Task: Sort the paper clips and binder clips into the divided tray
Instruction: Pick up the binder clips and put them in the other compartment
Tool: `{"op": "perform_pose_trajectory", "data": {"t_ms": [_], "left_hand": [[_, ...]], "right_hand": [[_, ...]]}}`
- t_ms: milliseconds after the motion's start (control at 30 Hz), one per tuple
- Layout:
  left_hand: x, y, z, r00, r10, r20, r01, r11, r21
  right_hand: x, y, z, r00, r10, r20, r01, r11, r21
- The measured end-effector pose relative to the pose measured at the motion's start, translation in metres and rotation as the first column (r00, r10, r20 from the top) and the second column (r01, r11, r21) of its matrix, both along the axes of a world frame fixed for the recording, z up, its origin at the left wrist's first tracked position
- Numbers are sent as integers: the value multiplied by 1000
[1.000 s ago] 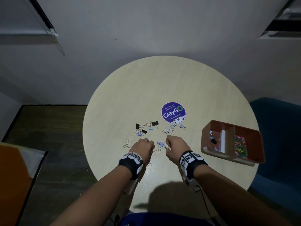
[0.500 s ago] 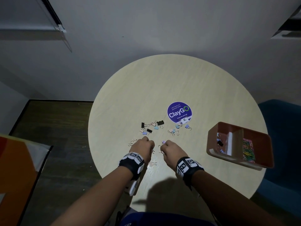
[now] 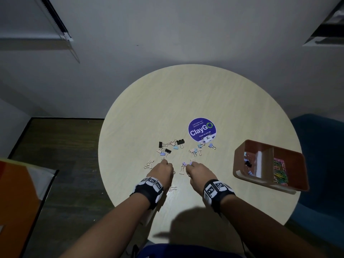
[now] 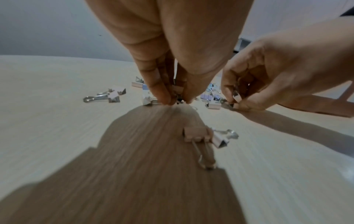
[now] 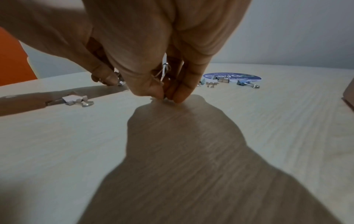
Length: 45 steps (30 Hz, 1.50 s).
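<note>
Small binder clips (image 3: 172, 147) in black, blue, pink and lilac lie scattered on the round pale table (image 3: 186, 101). My left hand (image 3: 163, 169) is down at the table, its fingertips (image 4: 164, 98) pinching a pink binder clip (image 4: 177, 89). Beside it, my right hand (image 3: 197, 169) pinches a small binder clip (image 4: 236, 97) at the table top, with wire handles showing between its fingers (image 5: 182, 92). The brown divided tray (image 3: 240, 161) stands at the right, binder clips in its left compartment and coloured paper clips (image 3: 280, 171) in its right one.
A purple round sticker (image 3: 202, 129) lies on the table behind the clips. Two pink clips (image 4: 203, 136) rest under my left wrist. A blue seat (image 3: 320, 138) is at the right, and an orange object (image 3: 14, 198) stands on the dark floor at the left.
Both hands stay low over the clips near the table's front. The right hand has shifted slightly left and closed on a clip; the head view has swung a little.
</note>
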State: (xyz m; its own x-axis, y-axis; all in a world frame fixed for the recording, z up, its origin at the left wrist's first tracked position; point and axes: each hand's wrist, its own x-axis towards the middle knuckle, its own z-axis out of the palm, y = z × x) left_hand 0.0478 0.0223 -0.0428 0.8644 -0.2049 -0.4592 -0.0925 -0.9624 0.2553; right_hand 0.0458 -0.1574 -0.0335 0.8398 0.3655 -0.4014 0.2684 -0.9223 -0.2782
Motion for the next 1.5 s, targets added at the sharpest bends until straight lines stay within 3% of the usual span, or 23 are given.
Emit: {"op": "perform_pose_trajectory", "data": {"t_ms": [167,400,567,733,933,1133,1267,1367,1500], "left_hand": [[5,-11,7,989,112,96,-106,992,-62],[22,-53,25,979,169,112,-144,969,-202],[46,-114,49,981,90,173,-22,934,-358],[54,-181,74,977,-40,208,128,892,-433],[56,-218,83,969,-164,185,235,842,-485],[53,-176,63,984,-73,165,140,886,-443],[39,-116,45,995,-76,69,97,923,-374],[21,-65,33,995,-96,-35,81,950,-302],[1,-10,19,979,-149,-136,132,983,-125]], "right_hand": [[-4,-6,12,992,-128,5,127,984,121],[2,-38,46,947,-317,51,293,918,269],[20,-96,87,841,-496,215,414,847,332],[18,-156,98,763,-609,217,578,793,193],[0,-181,88,801,-584,130,571,812,122],[-3,-168,88,761,-613,210,585,790,186],[4,-138,81,794,-542,275,482,837,258],[6,-109,71,837,-504,212,423,842,334],[11,-69,49,911,-396,116,348,888,301]]}}
